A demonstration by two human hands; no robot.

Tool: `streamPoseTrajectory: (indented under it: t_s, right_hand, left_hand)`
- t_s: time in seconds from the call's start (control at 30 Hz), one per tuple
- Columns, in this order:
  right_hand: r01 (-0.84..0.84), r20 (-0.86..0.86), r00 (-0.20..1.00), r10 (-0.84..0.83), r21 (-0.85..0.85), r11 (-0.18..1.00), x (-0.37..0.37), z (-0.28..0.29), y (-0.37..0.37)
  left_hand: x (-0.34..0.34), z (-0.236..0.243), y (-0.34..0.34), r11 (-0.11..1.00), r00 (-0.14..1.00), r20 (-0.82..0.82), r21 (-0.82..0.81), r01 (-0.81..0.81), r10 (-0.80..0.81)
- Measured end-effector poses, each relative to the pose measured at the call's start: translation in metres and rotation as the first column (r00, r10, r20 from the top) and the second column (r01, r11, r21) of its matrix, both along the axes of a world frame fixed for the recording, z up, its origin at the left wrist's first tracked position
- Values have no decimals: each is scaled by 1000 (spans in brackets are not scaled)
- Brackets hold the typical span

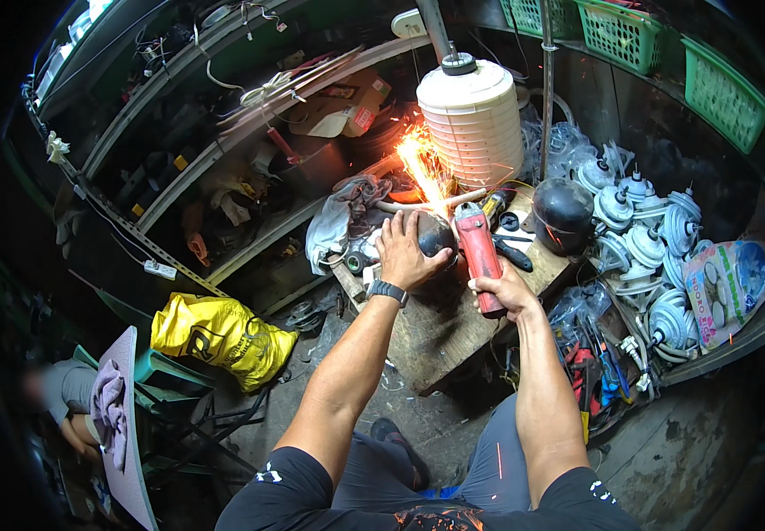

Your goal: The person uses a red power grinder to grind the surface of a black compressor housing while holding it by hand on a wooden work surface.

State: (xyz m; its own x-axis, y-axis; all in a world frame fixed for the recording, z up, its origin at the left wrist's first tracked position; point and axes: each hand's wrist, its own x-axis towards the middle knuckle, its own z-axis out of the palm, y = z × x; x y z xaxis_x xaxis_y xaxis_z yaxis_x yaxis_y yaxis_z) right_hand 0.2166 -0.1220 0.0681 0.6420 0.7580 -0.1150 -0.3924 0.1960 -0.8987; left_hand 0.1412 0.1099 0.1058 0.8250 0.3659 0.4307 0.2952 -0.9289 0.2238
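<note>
My right hand (505,290) is wrapped around the body of a red angle grinder (477,246), its head pointing away from me. Bright orange sparks (427,164) spray from beyond the grinder's head, toward the far left. My left hand (407,255) grips a black rounded metal piece (436,235) just left of the grinder, fingers over its side and thumb stretched toward the tool. The contact between disc and metal is lost in the glare. Both stand over a worn wooden work surface (431,341). A similar black rounded piece (563,215) sits at its right.
A ribbed white plastic container (471,119) stands beyond the work surface. Grey rags (338,217) lie left, hand tools (513,255) right. Several pale rounded metal parts (652,234) are heaped farther right. A yellow bag (219,341) sits on the floor. Another person (68,394) is at far left.
</note>
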Motion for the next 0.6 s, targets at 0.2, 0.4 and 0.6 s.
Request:
streamPoseTrajectory:
  t_s: [0.2,0.4,0.6]
  right_hand:
    - [35,20,999,-35,17,999,3,-7,11]
    - [6,49,999,-4,-33,999,4,-4,8]
    - [39,44,998,-37,-43,998,-4,2,3]
  left_hand:
    - [1,-1,0,999,1000,4,-34,15,-15]
    - [2,3,-4,1000,1000,-20,-31,0,0]
    - [0,-4,1,1000,1000,26,5,0,0]
